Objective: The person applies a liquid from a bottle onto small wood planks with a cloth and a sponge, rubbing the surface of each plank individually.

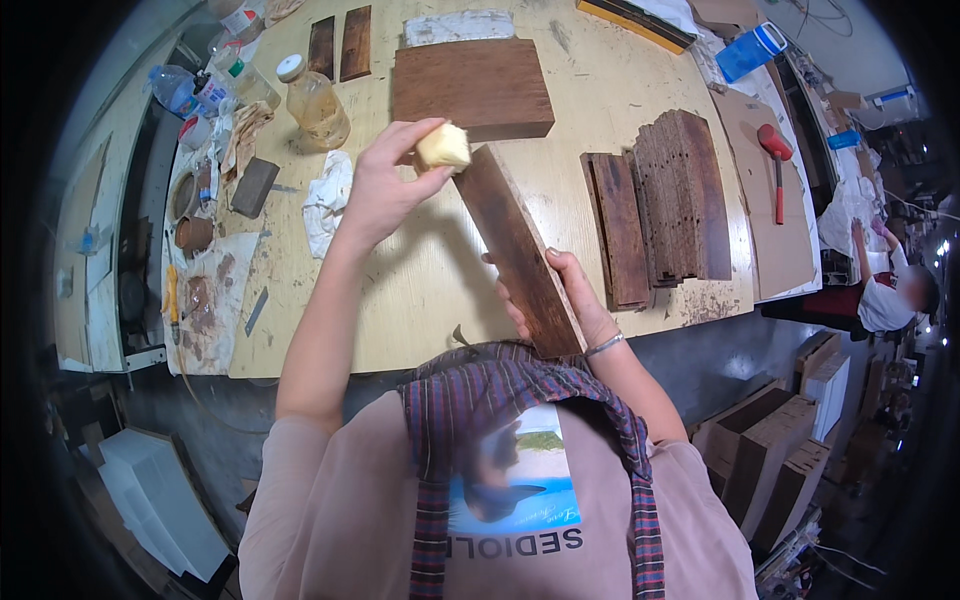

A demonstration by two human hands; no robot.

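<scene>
Pale yellow and stained in places, the tabletop [390, 310] carried a broad brown panel [470, 85] toward its far side, with a cluster of dark boards [690, 200] to the right. Nearer, the right hand [588, 305] had its grip wrapped around the lower part of a tilted brown board [520, 255]. At that board's upper end, the left grip [392, 180], opened just to its width, pinched a pale sponge [443, 148].

The pale yellow wooden worktop [590, 100] looks bright from here, a soft shadow [462, 255] toward its near edge, its sides bowed; beyond its right edge, small white lights [944, 246] glint in gloom.
</scene>
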